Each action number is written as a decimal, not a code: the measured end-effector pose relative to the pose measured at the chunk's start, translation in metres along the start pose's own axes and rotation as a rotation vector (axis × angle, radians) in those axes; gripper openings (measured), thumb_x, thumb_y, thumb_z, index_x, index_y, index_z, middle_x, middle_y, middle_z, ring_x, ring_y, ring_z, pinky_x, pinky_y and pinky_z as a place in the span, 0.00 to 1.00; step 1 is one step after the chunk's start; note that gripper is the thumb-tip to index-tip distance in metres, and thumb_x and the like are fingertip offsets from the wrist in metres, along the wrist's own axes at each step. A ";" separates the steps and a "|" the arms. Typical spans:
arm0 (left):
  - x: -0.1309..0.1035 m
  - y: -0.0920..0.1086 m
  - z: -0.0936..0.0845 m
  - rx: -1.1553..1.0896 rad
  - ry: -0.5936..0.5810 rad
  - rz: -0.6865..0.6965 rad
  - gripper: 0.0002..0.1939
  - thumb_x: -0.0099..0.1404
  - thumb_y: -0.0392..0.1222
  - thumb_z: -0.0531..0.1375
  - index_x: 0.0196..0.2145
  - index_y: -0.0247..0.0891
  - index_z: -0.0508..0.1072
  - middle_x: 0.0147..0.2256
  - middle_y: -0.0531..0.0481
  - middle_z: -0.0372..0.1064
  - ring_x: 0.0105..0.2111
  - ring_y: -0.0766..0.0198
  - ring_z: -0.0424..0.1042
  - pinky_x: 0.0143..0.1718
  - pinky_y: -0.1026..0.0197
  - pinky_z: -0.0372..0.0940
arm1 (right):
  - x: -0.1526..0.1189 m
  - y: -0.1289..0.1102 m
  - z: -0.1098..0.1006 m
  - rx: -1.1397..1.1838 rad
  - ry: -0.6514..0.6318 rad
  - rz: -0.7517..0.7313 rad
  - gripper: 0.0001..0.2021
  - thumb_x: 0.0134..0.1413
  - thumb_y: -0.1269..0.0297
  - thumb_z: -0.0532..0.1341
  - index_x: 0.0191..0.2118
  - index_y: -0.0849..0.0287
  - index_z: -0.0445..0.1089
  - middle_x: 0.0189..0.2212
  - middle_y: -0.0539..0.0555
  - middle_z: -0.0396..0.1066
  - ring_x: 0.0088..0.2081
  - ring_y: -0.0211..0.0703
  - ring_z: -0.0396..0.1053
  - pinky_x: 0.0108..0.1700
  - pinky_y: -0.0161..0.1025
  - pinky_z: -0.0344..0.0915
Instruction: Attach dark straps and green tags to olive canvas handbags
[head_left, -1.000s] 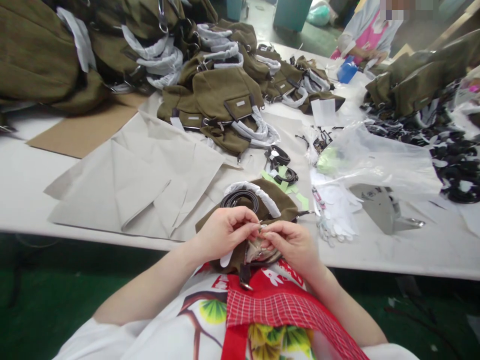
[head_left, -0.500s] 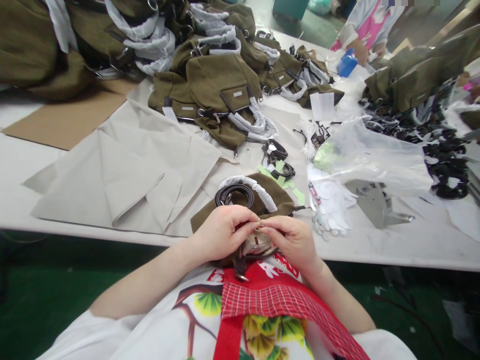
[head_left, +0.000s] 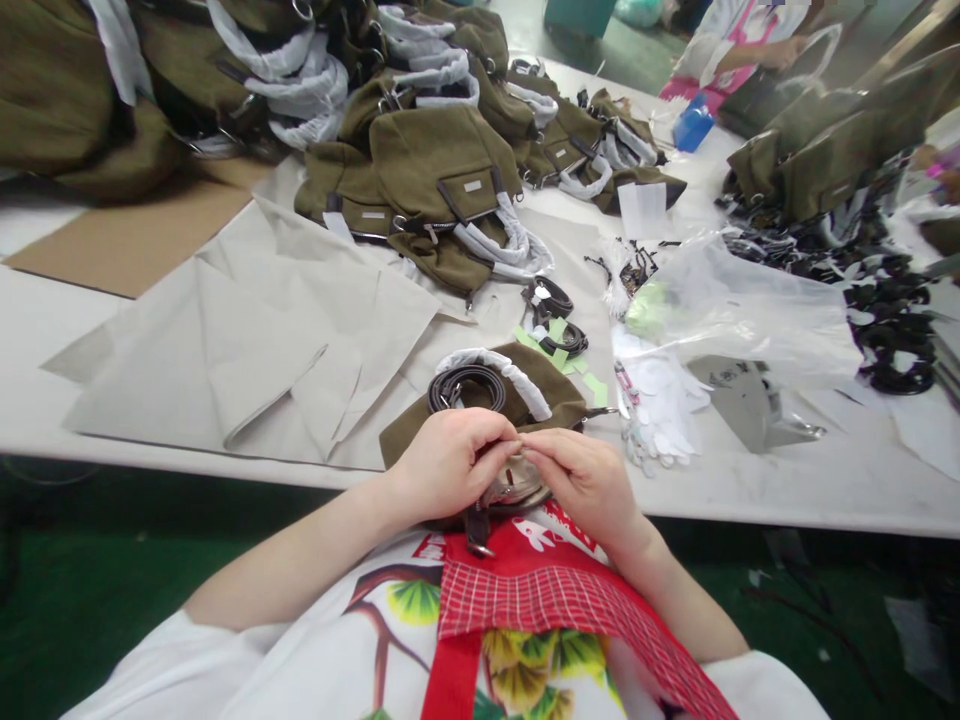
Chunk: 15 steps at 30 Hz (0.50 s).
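Note:
An olive fabric bag lies at the table's front edge, its near end against my apron. My left hand and my right hand meet over its opening, fingertips pinched together. Whatever is between the fingertips is too small to make out. Below them shows the bag's beige lining, and a dark zip end with a metal ring hangs toward me. On top of the bag rests a coiled dark strap beside a handle wrapped in white.
More olive bags are heaped at the back left. Grey cloth and brown cardboard cover the left side. To the right lie white tags, a clear plastic bag and black coiled straps. Another person stands across the table.
My hands stay pinched together in nearly the same place over the bag. Across the table, the other person's arm has moved right, to a bag with a pale handle.

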<state>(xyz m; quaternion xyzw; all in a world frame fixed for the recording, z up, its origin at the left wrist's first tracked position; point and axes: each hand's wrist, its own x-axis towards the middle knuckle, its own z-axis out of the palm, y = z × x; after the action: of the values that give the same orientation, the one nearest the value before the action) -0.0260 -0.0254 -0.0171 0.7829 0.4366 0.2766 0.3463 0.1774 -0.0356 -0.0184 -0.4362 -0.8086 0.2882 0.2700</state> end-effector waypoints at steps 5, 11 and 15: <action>0.000 -0.001 0.001 0.028 0.000 -0.005 0.08 0.67 0.38 0.56 0.30 0.39 0.72 0.28 0.52 0.73 0.29 0.65 0.71 0.32 0.63 0.61 | 0.001 0.000 0.001 0.006 0.096 0.037 0.06 0.60 0.64 0.62 0.34 0.54 0.76 0.29 0.52 0.78 0.31 0.41 0.74 0.36 0.37 0.70; -0.002 -0.002 0.004 0.050 0.038 0.077 0.08 0.67 0.36 0.56 0.29 0.38 0.70 0.26 0.53 0.71 0.28 0.66 0.69 0.30 0.64 0.59 | 0.001 0.004 0.001 -0.074 0.050 -0.081 0.07 0.62 0.65 0.60 0.33 0.56 0.73 0.31 0.53 0.78 0.32 0.41 0.74 0.36 0.37 0.68; -0.002 -0.003 0.006 0.026 0.057 0.095 0.09 0.67 0.36 0.55 0.29 0.37 0.69 0.26 0.53 0.70 0.27 0.66 0.68 0.30 0.64 0.58 | 0.002 0.006 0.001 -0.059 0.041 -0.101 0.06 0.62 0.65 0.60 0.33 0.56 0.74 0.31 0.53 0.78 0.32 0.41 0.74 0.36 0.37 0.68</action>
<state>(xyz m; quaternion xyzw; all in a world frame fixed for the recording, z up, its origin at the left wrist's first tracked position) -0.0244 -0.0280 -0.0238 0.7989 0.4123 0.3091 0.3103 0.1787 -0.0312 -0.0229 -0.4083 -0.8322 0.2411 0.2875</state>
